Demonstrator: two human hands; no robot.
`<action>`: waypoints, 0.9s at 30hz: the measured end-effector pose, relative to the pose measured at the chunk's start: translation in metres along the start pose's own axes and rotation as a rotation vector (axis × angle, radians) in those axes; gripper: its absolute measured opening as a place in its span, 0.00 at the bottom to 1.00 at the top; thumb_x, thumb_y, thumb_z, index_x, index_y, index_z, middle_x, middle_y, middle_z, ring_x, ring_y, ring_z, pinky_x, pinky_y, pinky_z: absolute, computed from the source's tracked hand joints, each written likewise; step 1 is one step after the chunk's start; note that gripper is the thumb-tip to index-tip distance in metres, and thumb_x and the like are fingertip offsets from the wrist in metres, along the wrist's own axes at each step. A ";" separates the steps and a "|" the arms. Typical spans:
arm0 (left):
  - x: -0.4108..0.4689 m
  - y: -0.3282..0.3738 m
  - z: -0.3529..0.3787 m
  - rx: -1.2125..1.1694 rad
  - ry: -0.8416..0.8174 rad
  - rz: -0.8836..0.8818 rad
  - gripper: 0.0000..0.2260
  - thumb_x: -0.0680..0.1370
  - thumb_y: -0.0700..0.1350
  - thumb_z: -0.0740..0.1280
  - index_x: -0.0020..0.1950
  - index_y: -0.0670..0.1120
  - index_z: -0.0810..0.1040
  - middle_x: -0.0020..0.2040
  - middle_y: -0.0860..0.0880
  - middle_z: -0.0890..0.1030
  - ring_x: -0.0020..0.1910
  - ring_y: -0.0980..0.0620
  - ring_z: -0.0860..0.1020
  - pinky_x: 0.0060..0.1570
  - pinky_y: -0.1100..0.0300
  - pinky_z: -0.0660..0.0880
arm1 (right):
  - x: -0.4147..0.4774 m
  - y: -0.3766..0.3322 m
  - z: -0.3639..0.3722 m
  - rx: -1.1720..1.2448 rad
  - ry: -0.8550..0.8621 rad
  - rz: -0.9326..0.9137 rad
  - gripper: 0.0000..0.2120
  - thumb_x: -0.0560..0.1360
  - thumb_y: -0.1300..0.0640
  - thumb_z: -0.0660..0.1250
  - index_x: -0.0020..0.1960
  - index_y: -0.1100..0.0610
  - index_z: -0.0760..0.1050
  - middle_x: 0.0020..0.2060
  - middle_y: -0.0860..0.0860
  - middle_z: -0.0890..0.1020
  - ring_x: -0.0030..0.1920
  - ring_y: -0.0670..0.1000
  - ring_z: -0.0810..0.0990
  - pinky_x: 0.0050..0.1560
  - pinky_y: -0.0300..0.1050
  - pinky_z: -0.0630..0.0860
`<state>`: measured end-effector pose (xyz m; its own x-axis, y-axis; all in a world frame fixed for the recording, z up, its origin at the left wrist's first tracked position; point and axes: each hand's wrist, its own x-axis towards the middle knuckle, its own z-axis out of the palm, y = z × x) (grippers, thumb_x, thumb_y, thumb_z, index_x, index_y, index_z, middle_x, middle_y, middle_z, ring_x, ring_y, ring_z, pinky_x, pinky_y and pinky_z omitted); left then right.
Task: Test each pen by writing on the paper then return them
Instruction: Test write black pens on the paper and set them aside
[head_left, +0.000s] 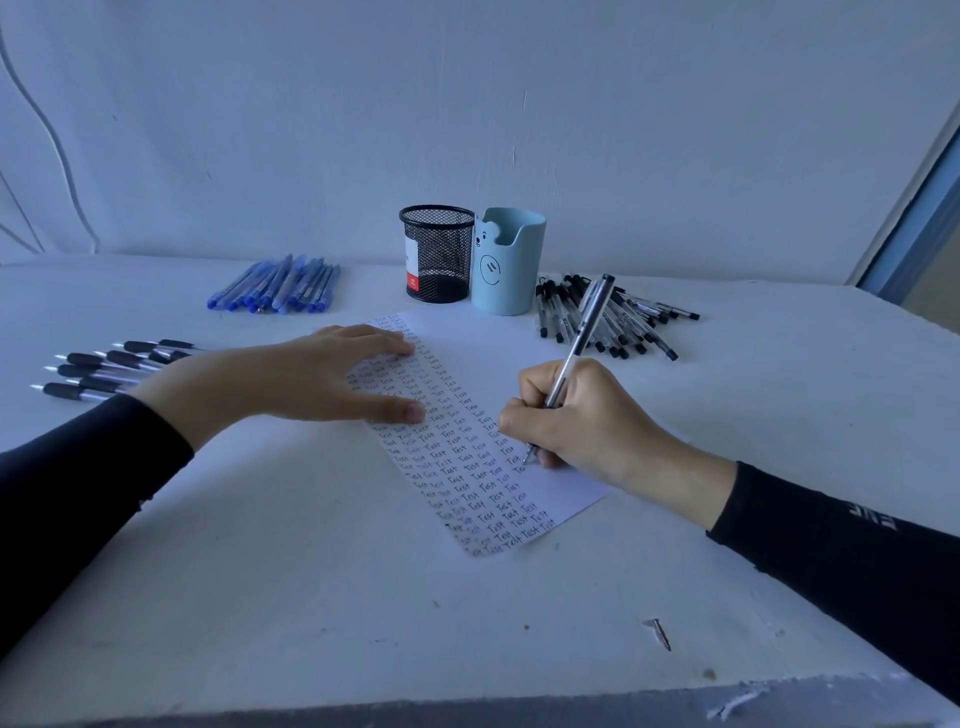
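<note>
The right hand (582, 421) pinches a pen (576, 353), tip down on the paper (467, 441), barrel slanting up and away. The left hand (322, 379) lies spread flat, pressing the paper.

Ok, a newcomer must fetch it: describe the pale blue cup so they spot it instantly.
Far back on the white table, two holders stand side by side. The pale blue plastic cup is the right one, solid-walled with a drawn bear face, unlike the black wire-mesh cup.
</note>
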<state>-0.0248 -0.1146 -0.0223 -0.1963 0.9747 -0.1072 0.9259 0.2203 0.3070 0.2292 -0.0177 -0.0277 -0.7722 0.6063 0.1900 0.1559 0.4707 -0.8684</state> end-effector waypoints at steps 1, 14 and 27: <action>0.000 0.000 0.000 0.001 0.001 -0.002 0.48 0.57 0.82 0.59 0.74 0.65 0.60 0.76 0.62 0.58 0.75 0.56 0.55 0.74 0.50 0.53 | 0.000 0.000 0.000 -0.003 -0.005 -0.004 0.21 0.73 0.65 0.70 0.28 0.57 0.63 0.23 0.54 0.69 0.22 0.47 0.72 0.27 0.36 0.71; -0.001 0.000 0.000 -0.005 0.000 -0.009 0.48 0.57 0.82 0.59 0.74 0.65 0.60 0.76 0.62 0.58 0.76 0.56 0.55 0.74 0.50 0.53 | 0.001 -0.005 -0.004 0.110 0.004 0.028 0.20 0.78 0.63 0.63 0.28 0.57 0.67 0.26 0.53 0.75 0.24 0.46 0.70 0.26 0.36 0.68; -0.006 0.006 -0.003 -0.003 -0.039 -0.020 0.49 0.56 0.81 0.58 0.75 0.65 0.58 0.77 0.62 0.56 0.76 0.55 0.53 0.75 0.48 0.52 | 0.013 -0.012 -0.025 0.517 -0.028 0.164 0.09 0.83 0.56 0.58 0.52 0.59 0.74 0.31 0.54 0.81 0.32 0.51 0.79 0.36 0.41 0.77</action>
<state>-0.0188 -0.1187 -0.0170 -0.2023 0.9677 -0.1503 0.9208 0.2402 0.3073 0.2324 0.0009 -0.0038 -0.7802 0.6249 0.0271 -0.0425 -0.0098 -0.9990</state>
